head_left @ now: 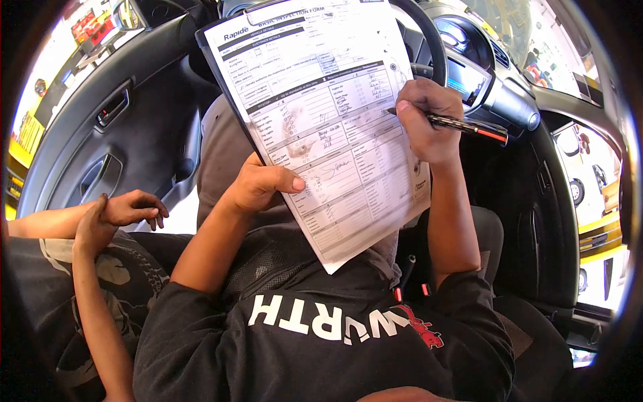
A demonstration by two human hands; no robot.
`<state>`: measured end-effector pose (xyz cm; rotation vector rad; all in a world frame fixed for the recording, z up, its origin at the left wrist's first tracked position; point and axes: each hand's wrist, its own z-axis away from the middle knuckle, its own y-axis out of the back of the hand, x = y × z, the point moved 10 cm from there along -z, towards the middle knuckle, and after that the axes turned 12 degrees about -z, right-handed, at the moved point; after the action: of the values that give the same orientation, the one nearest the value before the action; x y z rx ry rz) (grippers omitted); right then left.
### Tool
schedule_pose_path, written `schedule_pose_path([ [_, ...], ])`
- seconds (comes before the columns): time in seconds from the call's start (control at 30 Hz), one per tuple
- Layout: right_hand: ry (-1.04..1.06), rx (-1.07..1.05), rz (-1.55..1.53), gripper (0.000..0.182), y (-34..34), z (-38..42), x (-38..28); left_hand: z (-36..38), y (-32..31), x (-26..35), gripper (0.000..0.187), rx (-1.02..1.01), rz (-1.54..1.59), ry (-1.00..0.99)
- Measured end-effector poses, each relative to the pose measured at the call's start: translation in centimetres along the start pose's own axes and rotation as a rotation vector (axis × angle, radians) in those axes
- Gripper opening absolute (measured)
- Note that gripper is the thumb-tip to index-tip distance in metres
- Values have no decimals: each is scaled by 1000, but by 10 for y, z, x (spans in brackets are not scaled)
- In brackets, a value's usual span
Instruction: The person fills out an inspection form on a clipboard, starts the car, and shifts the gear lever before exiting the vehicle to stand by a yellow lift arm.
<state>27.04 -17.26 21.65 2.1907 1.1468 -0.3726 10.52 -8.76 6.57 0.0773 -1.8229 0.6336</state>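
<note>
A printed inspection form (375,194) is clipped to a dark clipboard (203,45) that slants across my lap. My left hand (264,184) is closed on the board's left edge, thumb lying over the paper. In my right hand (434,119) is a black pen (477,128) with a red-orange stripe, pinched between thumb and fingers. Its tip points left, right at the form's right-hand columns. Handwritten entries, ticks and dark smudges mark the sheet.
I sit in a car, the steering wheel (439,53) behind the board's top and a lit screen (467,80) to its right. At left is an open door (137,144). Close to my left arm, another person's hands (130,208) rest near their knee.
</note>
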Motion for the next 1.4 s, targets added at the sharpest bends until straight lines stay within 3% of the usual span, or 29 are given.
schedule_pose_path([
  [0.07,-37,-75,55,7,-4,1,2,0,2,-1,59,-3,8,5],
  [0.37,43,1,-69,12,2,0,5,0,4,-2,57,14,-18,-1],
  [0.77,0,-41,-27,13,-3,1,8,1,6,-1,56,-2,-44,0],
  [0.9,-113,81,-262,12,9,1,16,-1,13,-6,56,26,-28,8],
  [1.0,-64,61,-283,9,9,-3,12,-3,14,-6,56,24,6,22],
  [1.1,-64,105,-98,12,-3,-8,-7,-4,13,-5,58,22,5,24],
  [1.2,145,-125,95,23,-13,-13,-28,-5,10,-4,59,1,24,7],
  [1.33,19,-37,-45,9,-13,-6,-21,-5,9,-1,59,-16,20,-13],
  [1.37,13,109,-163,2,-9,-5,-16,-4,9,-1,59,-14,10,-8],
  [1.4,-2,71,-105,3,-9,-3,-13,-4,8,-1,60,-23,13,-5],
])
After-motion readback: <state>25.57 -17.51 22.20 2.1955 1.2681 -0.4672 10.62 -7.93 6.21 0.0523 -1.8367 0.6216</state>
